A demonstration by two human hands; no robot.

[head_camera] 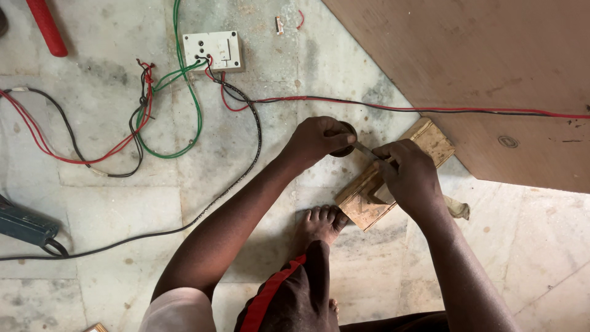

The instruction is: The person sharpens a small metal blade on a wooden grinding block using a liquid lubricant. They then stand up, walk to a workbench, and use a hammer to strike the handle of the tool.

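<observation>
foot (pixel 319 222): bare, on floor (pixel 110 209), touching wood block (pixel 369 200)
left hand (pixel 316 140): grip closed on small round container (pixel 346 140)
right hand (pixel 409 175): grip closed on thin metal tool (pixel 367 151), above the block

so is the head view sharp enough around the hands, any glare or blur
Head view: soft, even daylight with no glare on the marble floor; left hand and right hand are fairly sharp, but the small round dark thing and thin metal piece between them stay too shaded to identify; frame edges bow slightly.
</observation>
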